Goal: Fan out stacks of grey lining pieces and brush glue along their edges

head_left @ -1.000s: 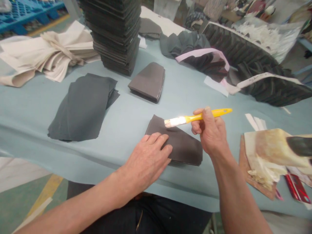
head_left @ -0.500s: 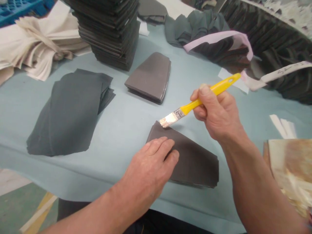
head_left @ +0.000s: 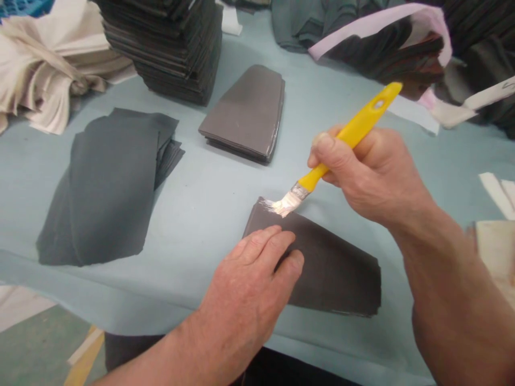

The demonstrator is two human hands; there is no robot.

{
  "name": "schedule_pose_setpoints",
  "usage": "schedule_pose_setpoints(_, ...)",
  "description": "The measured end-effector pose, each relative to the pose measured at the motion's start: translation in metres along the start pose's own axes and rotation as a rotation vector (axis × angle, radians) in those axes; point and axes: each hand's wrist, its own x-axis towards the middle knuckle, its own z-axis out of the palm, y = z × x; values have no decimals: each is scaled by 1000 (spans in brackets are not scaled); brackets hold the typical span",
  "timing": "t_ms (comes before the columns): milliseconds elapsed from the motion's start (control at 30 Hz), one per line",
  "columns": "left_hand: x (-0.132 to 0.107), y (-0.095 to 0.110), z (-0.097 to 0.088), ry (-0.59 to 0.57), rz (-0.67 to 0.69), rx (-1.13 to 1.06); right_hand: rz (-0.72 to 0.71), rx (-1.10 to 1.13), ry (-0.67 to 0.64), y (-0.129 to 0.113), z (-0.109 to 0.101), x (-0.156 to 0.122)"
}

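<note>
My right hand [head_left: 362,166] grips a paintbrush [head_left: 358,126] by its yellow handle, thumb along the top. White paste covers its bristles, which touch the upper left edge of a stack of dark grey cut pieces [head_left: 333,262]. A short white smear [head_left: 266,203] shows on the top piece beside the bristles. Flat on that stack lies my left hand [head_left: 257,268], its fingers stretched out and holding nothing. Farther back sits a smaller stack of grey-brown pieces [head_left: 245,112] with a shiny right edge.
Left of my hands is a loose pile of dark green-grey pieces [head_left: 108,187]. Behind it rises a tall dark stack [head_left: 169,53], next to a tied cream cloth bundle [head_left: 44,64]. Dark pieces with a pink band [head_left: 378,21] lie at the back right. A pale blue-green sheet [head_left: 193,225] covers the table.
The brush has moved a little right along the stack's edge, its bristles now bent and leaving a white smear. The camera view has shifted; my left hand stays on the stack.
</note>
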Motion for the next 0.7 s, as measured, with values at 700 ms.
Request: schedule_pose_setpoints(700, -1, -1, -4, -71, -17, -41, -92, 172, 15, -16, 18, 14)
